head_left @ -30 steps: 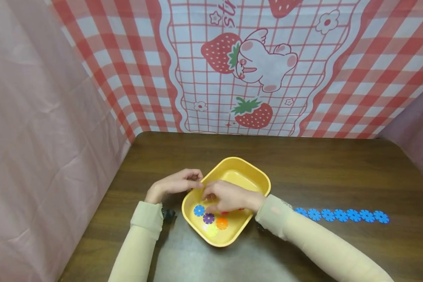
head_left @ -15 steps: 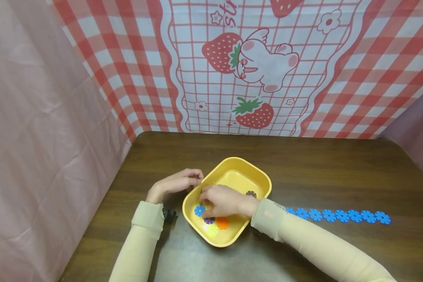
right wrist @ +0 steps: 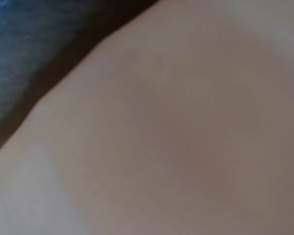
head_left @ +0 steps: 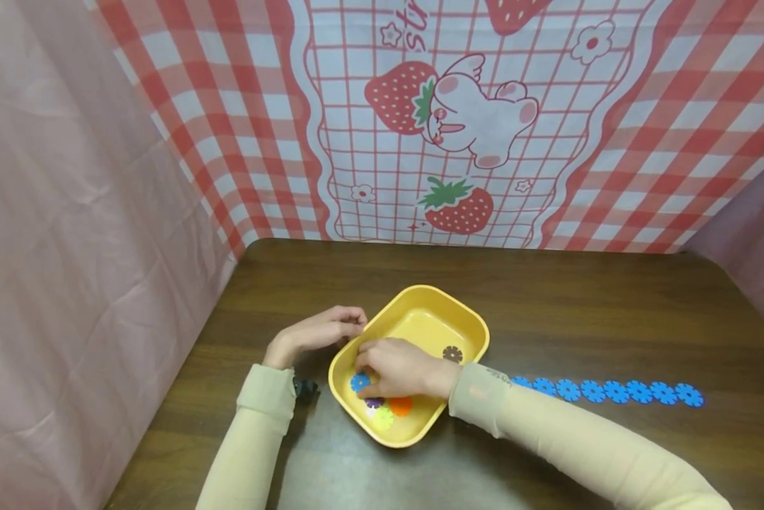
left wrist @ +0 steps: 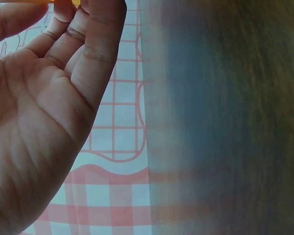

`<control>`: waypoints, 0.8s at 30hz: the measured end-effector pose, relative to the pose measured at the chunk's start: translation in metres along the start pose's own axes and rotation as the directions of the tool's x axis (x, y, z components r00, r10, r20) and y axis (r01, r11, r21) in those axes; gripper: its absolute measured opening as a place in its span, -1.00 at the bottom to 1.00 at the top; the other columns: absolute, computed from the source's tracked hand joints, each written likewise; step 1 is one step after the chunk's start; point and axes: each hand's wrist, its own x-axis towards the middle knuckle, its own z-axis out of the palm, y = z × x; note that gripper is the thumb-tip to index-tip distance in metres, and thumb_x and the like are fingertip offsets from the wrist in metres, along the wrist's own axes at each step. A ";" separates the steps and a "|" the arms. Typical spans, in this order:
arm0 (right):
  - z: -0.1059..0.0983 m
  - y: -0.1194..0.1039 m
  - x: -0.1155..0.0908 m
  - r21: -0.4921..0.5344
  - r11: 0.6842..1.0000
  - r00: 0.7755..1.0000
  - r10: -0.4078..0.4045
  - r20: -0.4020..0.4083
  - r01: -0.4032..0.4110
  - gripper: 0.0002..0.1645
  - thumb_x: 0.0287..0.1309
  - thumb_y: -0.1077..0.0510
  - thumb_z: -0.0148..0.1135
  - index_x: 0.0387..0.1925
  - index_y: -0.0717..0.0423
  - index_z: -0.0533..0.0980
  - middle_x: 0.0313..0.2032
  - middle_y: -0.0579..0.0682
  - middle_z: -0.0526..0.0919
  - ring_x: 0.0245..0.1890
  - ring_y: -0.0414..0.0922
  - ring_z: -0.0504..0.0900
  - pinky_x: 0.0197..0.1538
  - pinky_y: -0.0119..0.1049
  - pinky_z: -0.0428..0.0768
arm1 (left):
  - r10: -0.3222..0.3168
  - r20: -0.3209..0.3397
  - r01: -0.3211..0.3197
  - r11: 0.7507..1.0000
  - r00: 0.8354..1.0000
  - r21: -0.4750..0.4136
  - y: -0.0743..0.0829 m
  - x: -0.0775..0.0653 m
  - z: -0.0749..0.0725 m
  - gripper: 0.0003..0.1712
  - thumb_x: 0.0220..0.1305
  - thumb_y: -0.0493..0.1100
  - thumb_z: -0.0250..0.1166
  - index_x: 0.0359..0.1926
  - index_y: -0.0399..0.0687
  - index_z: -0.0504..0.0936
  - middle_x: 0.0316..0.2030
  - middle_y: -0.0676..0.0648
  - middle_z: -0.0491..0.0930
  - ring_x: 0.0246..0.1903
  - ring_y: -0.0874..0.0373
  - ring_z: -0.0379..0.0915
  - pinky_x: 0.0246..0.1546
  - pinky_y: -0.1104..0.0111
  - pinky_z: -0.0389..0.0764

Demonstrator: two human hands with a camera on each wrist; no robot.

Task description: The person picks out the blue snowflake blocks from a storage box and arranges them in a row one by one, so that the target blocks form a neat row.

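Observation:
In the head view my right hand (head_left: 397,367) reaches down into a yellow plastic basin (head_left: 461,312). Its thumb and index finger close around a blue snowflake disc (head_left: 360,383) at the basin's left end. A purple snowflake disc (head_left: 374,403) is partly covered by the thumb; orange (head_left: 401,406) and yellow-green (head_left: 384,418) ones lie beside it. My left hand (head_left: 321,328) rests with loosely bent fingertips against the basin's left rim. The left wrist view shows this palm (left wrist: 44,112) and a sliver of yellow rim above. Blurred skin (right wrist: 176,127) fills most of the right wrist view.
A brown snowflake disc (head_left: 452,354) lies in the basin's right part. To the right, a straight row of several blue snowflake discs (head_left: 615,391) lies on the brown wooden table (head_left: 579,304), its near end overlapped by the right sleeve. A checked strawberry cloth (head_left: 458,142) hangs behind.
My right hand has moved left and slightly down inside the basin, onto the blue snowflake disc. The brown disc and more of the blue row have come into sight. The left hand stays put.

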 end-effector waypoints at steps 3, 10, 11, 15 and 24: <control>0.001 -0.002 0.001 -0.015 1.000 1.000 0.025 -0.018 -0.025 -0.64 0.09 -0.15 0.45 -0.24 0.02 0.68 -0.34 -0.19 0.56 -0.38 -0.29 0.46 -0.20 -0.42 0.49 | 0.011 0.000 -0.011 1.000 1.000 0.001 0.000 0.000 -0.001 -0.83 0.43 -0.18 0.04 -0.19 -0.16 0.53 -0.30 -0.06 0.52 -0.30 0.07 0.45 -0.24 0.23 0.54; 0.002 -0.004 0.002 -0.009 0.999 0.999 0.052 -0.014 -0.052 -0.68 0.07 -0.13 0.47 -0.34 0.01 0.65 -0.43 -0.23 0.46 -0.47 -0.28 0.41 -0.32 -0.44 0.42 | 0.013 0.003 -0.013 1.000 1.000 0.016 0.000 0.000 0.000 -0.84 0.43 -0.19 0.04 -0.19 -0.13 0.54 -0.29 -0.05 0.53 -0.30 0.07 0.45 -0.24 0.24 0.53; 0.002 -0.004 0.002 -0.008 0.998 0.998 0.055 -0.015 -0.055 -0.69 0.07 -0.13 0.47 -0.37 0.01 0.64 -0.44 -0.23 0.44 -0.49 -0.28 0.40 -0.34 -0.44 0.41 | 0.015 0.003 -0.015 1.000 1.000 0.016 0.000 0.000 0.000 -0.84 0.43 -0.19 0.05 -0.19 -0.14 0.53 -0.30 -0.05 0.52 -0.31 0.07 0.45 -0.24 0.24 0.53; 0.003 -0.004 0.003 -0.001 0.998 0.998 0.066 -0.023 -0.066 -0.71 0.04 -0.09 0.45 -0.50 -0.02 0.56 -0.50 -0.22 0.39 -0.54 -0.26 0.38 -0.42 -0.43 0.35 | 0.016 0.003 -0.016 1.000 1.000 0.021 0.001 0.000 0.000 -0.84 0.42 -0.19 0.05 -0.19 -0.16 0.53 -0.31 -0.05 0.51 -0.31 0.07 0.44 -0.23 0.22 0.54; -0.003 -0.003 0.000 0.065 0.993 0.994 0.102 -0.036 -0.100 -0.72 -0.04 -0.03 0.42 -0.60 -0.02 0.50 -0.63 -0.24 0.32 -0.63 -0.28 0.33 -0.53 -0.44 0.25 | 0.030 0.000 -0.030 0.999 1.000 0.035 -0.001 0.001 0.000 -0.82 0.43 -0.18 0.05 -0.18 -0.18 0.53 -0.30 -0.06 0.51 -0.32 0.09 0.44 -0.21 0.15 0.54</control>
